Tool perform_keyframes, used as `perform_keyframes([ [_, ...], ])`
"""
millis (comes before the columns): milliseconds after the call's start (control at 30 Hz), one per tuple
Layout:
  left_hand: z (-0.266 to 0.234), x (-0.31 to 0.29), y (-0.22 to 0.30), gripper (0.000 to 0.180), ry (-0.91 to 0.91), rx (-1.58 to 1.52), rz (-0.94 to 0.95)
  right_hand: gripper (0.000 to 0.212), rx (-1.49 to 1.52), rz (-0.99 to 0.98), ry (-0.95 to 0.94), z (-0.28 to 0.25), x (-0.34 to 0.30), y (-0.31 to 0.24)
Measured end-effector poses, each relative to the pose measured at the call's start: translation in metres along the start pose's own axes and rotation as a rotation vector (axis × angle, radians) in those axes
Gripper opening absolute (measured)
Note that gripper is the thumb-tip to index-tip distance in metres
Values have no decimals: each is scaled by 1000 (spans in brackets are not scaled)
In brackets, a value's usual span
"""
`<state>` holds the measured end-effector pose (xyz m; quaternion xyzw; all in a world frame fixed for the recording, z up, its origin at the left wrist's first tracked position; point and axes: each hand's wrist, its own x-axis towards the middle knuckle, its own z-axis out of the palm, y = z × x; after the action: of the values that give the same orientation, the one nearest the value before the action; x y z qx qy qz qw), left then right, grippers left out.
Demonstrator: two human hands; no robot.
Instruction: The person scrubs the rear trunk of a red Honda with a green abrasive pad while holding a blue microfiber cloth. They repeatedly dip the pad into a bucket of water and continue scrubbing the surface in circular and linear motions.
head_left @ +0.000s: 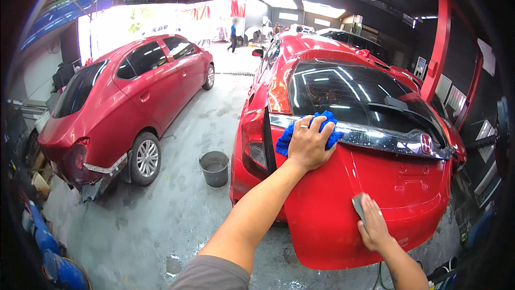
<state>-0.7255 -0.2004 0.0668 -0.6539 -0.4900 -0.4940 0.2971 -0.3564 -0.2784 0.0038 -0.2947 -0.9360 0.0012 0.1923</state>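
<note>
My left hand (310, 144) is closed over a bunched blue cloth (282, 143), pressing it on the chrome trim (359, 134) below the rear window of a red hatchback. Lower on the same car, my right hand (374, 226) lies against the red tailgate (327, 204). Its fingers hold a thin, flat grey piece (358, 205) that looks like sandpaper, though its exact kind is hard to make out. Water drops dot the trim, and bright light streaks reflect in the paint between my hands.
A dark bucket (214, 169) stands on the wet grey floor left of the hatchback. Beyond it is a red sedan (139, 83) with a damaged rear corner. A red post (437, 48) rises at the right. Far back, a person in blue (233, 37) walks.
</note>
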Motion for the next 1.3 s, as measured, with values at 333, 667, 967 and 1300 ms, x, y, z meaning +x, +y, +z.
perform_keyframes([
  [333,-5,-2,-8,53,15,-24,-4,73,-3,-79,15,3,69,3],
  [667,-4,-3,-10,53,3,24,15,68,99,-96,156,10,132,-17],
  [967,-4,1,-2,52,10,-15,8,59,132,386,66,-41,-51,-21],
  [1300,-6,3,-3,50,11,10,13,57,-139,352,301,51,6,-57],
])
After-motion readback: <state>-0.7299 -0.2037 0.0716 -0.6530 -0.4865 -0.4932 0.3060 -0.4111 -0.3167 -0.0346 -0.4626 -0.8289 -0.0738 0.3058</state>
